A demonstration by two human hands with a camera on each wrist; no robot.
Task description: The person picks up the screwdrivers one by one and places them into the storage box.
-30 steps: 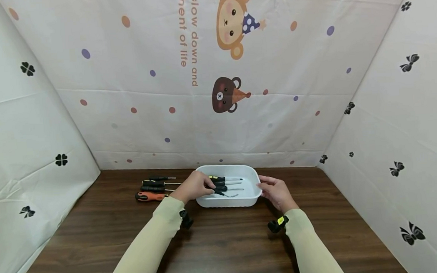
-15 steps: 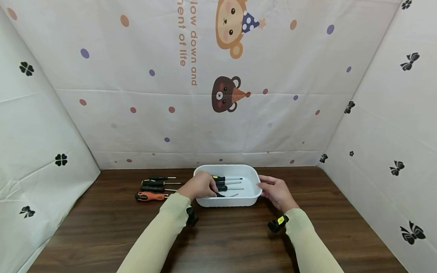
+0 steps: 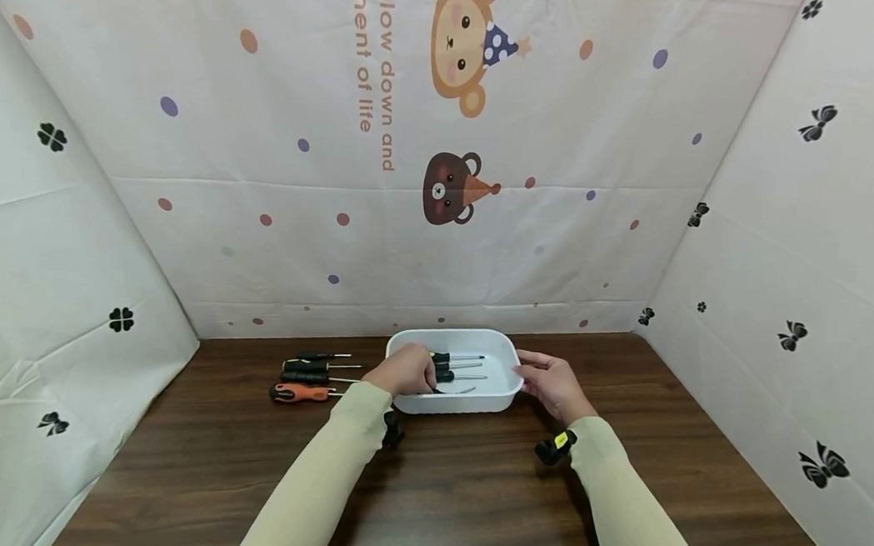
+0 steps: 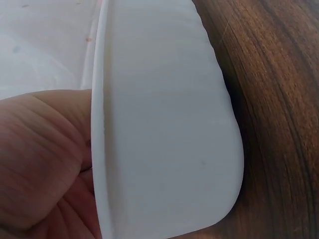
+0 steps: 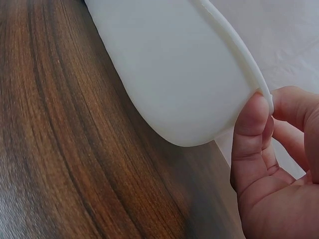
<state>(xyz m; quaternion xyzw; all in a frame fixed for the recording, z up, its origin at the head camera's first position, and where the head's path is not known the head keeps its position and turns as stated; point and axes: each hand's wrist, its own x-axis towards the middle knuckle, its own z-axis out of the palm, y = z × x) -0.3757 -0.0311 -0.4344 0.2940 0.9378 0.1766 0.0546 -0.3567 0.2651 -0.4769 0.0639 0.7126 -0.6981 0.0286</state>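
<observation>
A white tray [image 3: 503, 369] stands on the table near the back cloth, with several black-handled screwdrivers [image 3: 447, 378] side by side in it. My left hand [image 3: 405, 370] reaches over its left end, fingers curled down inside around the handle of a screwdriver near the front wall; only its thin shaft [image 3: 463, 391] shows. In the left wrist view the tray wall [image 4: 169, 124] hides those fingertips. My right hand [image 3: 556, 385] pinches the tray's right rim; the thumb [image 5: 249, 129] presses outside and the fingers lie over the rim.
Left of the tray lie an orange-and-black screwdriver [image 3: 301, 392] and several black-handled screwdrivers [image 3: 307, 379], shafts pointing right. Printed cloth [image 3: 376, 252] hangs behind and at both sides. Brown wooden table [image 3: 465, 488] extends in front of the tray.
My left hand has moved slightly right and lower into the tray with the screwdriver, whose handle is now covered. My right hand keeps its place on the rim.
</observation>
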